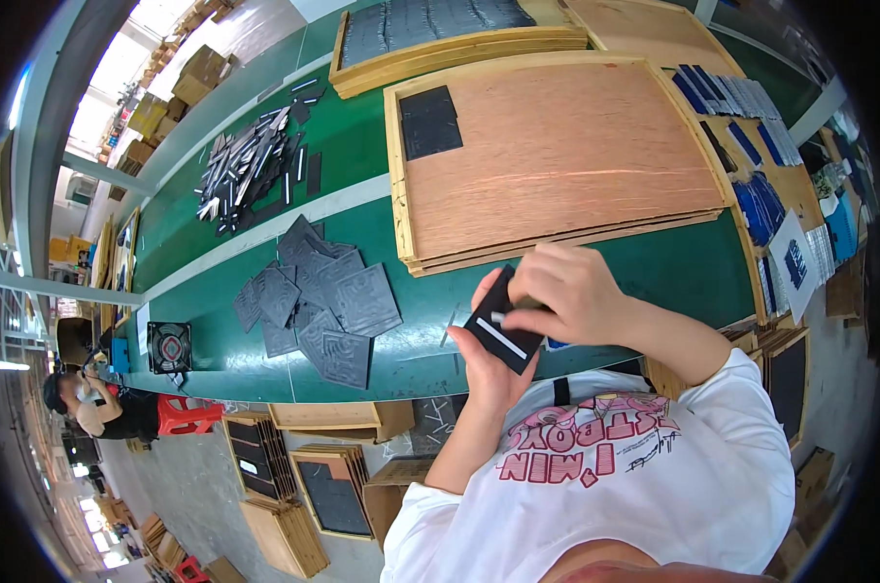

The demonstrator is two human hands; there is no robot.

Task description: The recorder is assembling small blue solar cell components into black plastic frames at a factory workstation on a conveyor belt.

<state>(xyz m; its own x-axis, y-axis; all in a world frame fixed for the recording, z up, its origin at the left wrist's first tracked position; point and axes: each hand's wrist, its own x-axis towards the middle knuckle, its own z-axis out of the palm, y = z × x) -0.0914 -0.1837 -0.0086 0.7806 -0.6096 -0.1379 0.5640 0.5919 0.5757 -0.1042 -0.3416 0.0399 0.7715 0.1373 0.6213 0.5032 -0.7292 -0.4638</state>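
Observation:
A flat black piece [489,309] with a white strip [501,338] along it rests in my left hand [490,381], whose fingers and thumb close around its edges. Over its upper face is my right hand [568,291], fingers curled and thumb pressed in. A small pale bit shows by the right thumb, but I cannot make out what the fingers hold. To the left lies a loose pile of dark grey squarish pieces [357,296] with raised line patterns. Just beyond my hands is a shallow wooden tray [557,146] with one black square piece [430,121] in its far left corner.
Narrow black and white strips [251,170] are heaped farther left on the green table [425,219]. Behind stands another wooden tray [459,44] with a grey sheet. Blue and white bundles [751,107] line the right side. A fan [170,347] stands left; a person [95,403] is beyond.

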